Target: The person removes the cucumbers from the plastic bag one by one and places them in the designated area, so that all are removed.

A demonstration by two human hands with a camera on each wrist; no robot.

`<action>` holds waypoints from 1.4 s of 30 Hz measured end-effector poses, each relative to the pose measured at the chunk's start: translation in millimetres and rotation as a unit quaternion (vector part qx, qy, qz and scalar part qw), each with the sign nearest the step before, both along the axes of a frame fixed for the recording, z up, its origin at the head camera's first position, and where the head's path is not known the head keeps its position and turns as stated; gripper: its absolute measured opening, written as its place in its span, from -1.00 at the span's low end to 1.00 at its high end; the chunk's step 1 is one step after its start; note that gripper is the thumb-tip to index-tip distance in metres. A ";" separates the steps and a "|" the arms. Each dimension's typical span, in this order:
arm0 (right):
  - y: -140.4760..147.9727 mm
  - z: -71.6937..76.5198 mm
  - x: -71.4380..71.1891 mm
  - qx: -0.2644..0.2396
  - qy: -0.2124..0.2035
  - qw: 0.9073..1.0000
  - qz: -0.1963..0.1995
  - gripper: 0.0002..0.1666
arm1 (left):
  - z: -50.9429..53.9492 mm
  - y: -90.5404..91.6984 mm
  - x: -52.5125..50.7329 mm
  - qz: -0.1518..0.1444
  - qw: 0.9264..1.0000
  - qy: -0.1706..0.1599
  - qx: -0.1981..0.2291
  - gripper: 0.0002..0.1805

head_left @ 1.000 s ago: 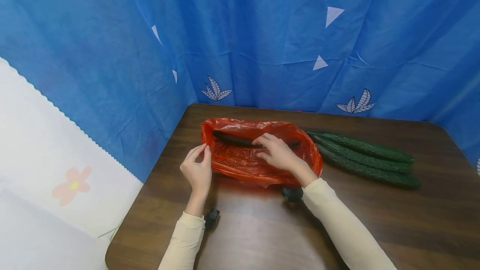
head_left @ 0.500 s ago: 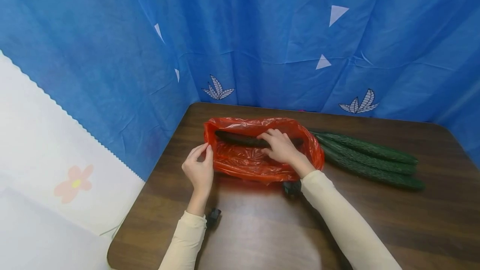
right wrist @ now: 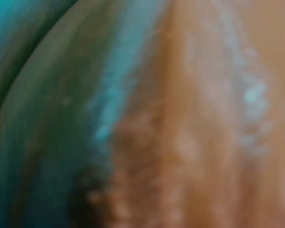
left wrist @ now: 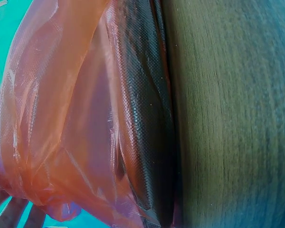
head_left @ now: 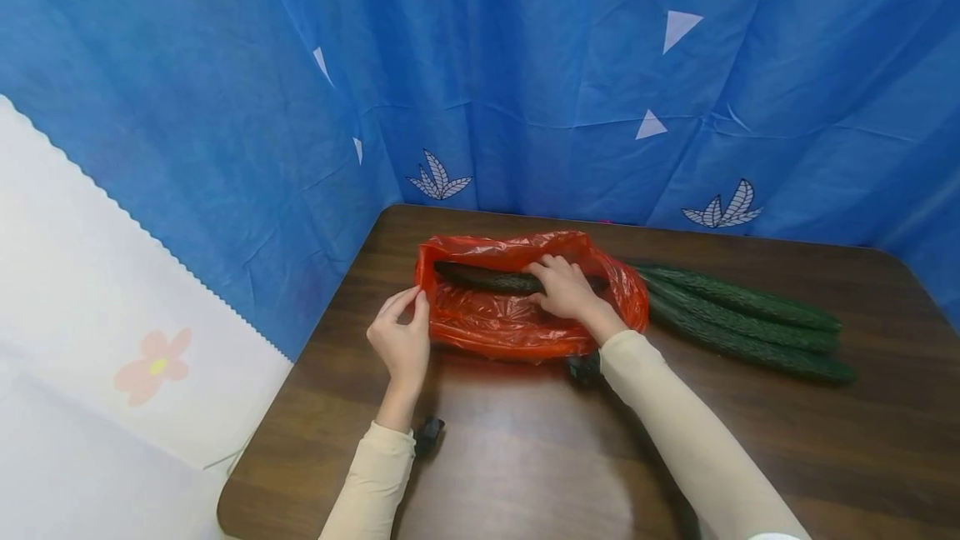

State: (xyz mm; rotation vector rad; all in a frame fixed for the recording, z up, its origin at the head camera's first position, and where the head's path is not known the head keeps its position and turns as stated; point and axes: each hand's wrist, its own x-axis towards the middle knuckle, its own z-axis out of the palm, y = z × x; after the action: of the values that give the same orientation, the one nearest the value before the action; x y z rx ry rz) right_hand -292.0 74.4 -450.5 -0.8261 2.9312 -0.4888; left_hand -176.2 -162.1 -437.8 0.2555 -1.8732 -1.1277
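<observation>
As the right hand (head_left: 564,290), grip unclear, edges deeper, the left hand (head_left: 401,344) pinches the red bag (head_left: 510,342). We judge the cucumber (head_left: 487,278) nearly settled

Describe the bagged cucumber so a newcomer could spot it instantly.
On the brown table, find the open red plastic bag, its left end pinched by the left hand. Inside, a long dark-green cucumber lies lengthwise, partly covered by the right hand. Its neighbours, three cucumbers, lie outside the bag, to its right.

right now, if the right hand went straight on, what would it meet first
The right hand is at the bagged cucumber; beyond it, likely the far wall of the red plastic bag, depth unclear.
</observation>
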 end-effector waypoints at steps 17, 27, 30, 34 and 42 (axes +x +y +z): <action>0.4 -8.7 -3.5 0.005 0.007 1.000 0.001 -0.47 | -1.6 1.3 -1.4 -0.003 1.000 0.001 -0.009 -0.89; 8.6 -10.4 4.4 -0.014 0.027 0.999 0.020 -0.51 | -1.1 -0.7 -1.9 -0.005 1.000 0.000 0.002 -0.89; 12.6 -10.7 6.5 -0.018 0.030 0.999 0.020 -0.52 | -0.2 -1.2 -2.1 -0.007 1.000 0.001 0.004 -0.89; 17.8 -10.0 10.3 -0.030 0.031 0.999 0.021 -0.51 | 0.8 -1.4 -2.4 -0.006 1.000 0.006 0.004 -0.89; 25.9 -1.3 19.6 -0.060 0.044 0.997 0.026 -0.52 | 1.2 -1.7 -2.7 -0.004 1.000 0.021 0.010 -0.90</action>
State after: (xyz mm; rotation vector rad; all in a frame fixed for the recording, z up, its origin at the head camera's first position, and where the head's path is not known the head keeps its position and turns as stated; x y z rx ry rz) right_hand -272.4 100.3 -451.7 -0.9579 2.9763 -0.6468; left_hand -178.9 -163.8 -436.6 0.2343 -1.8278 -1.1481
